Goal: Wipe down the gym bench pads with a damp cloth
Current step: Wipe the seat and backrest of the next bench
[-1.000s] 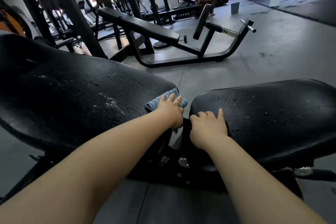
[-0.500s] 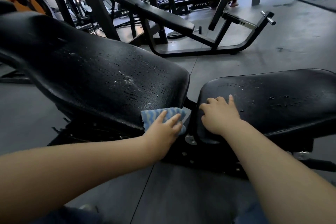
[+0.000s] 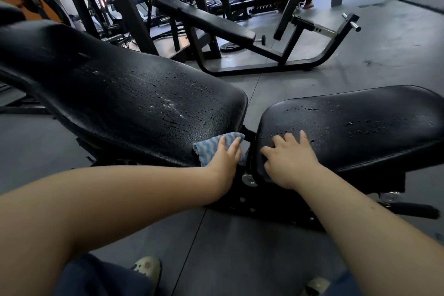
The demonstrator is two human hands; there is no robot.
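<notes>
Back pad (image 3: 115, 94) cut off left; cloth (image 3: 211, 146) partly hidden.

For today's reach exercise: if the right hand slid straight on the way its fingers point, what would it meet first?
Only more of the seat pad under the right hand; the way looks free, though depth is unclear.

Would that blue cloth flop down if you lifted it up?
Probably yes. The blue cloth bends over the back pad edge under the left hand, so it looks thin and floppy. It likely weighs little and, if damp, may cling.
</notes>
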